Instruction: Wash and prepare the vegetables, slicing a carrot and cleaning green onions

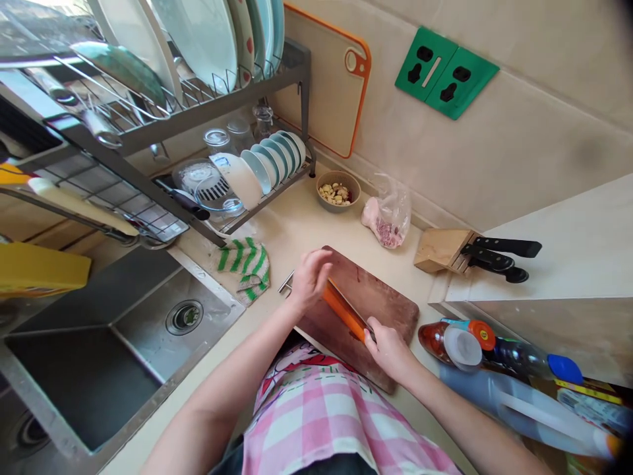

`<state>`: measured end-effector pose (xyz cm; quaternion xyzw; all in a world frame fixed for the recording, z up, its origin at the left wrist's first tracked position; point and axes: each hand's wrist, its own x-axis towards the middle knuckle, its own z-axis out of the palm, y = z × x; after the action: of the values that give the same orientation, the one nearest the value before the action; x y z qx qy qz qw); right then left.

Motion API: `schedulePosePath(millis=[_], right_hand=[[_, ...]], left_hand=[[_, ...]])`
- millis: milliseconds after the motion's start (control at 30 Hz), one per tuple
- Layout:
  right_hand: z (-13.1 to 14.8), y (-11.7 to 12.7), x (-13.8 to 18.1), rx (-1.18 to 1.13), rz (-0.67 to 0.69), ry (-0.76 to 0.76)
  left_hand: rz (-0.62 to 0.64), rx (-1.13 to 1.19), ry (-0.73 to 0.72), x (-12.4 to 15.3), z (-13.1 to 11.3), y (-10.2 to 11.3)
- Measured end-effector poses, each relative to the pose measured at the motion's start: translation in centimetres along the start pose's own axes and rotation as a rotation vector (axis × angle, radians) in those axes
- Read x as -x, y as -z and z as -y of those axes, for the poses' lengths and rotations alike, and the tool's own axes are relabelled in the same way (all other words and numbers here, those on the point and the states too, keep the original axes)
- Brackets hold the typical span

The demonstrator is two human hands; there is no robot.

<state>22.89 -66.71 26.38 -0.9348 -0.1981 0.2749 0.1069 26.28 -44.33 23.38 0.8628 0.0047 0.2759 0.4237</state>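
Note:
A long orange carrot (341, 315) lies diagonally on a brown wooden cutting board (390, 303) at the counter's front edge. My left hand (307, 280) covers the carrot's left end, fingers together and slightly blurred, holding it down. My right hand (388, 348) is closed round the handle of a knife (353, 309). Its thin blade runs along the top of the carrot toward my left hand. The handle is mostly hidden in my fist.
A steel sink (99, 356) lies to the left, a green-striped cloth (247, 264) beside it. A dish rack (208, 112) with plates and bowls stands behind. A bowl of nuts (338, 191), a plastic bag (390, 214), a knife block (445, 249) and lying bottles (494, 356) ring the board.

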Motion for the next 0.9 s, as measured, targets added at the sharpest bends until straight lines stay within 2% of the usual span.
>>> schedulePosePath(millis=[100, 133, 200, 400, 900], right_hand=[[-0.1, -0.2, -0.1, 0.017, -0.011, 0.005], [-0.2, -0.2, -0.1, 0.022, -0.014, 0.003], [-0.3, -0.3, -0.2, 0.037, -0.017, -0.004], [0.1, -0.1, -0.2, 0.056, -0.005, -0.025], [1.2, 1.7, -0.9, 0.037, 0.124, -0.078]], left_hand=[[0.353, -0.123, -0.244, -3.5, -1.8, -0.7], [0.43, -0.178, -0.294, -4.1, -2.1, -1.1], [0.505, -0.276, -0.33, -4.5, -2.4, -1.8], [0.537, -0.353, -0.316, -3.8, -1.7, -2.3], [0.603, -0.311, -0.192, -4.5, -0.4, -2.8]])
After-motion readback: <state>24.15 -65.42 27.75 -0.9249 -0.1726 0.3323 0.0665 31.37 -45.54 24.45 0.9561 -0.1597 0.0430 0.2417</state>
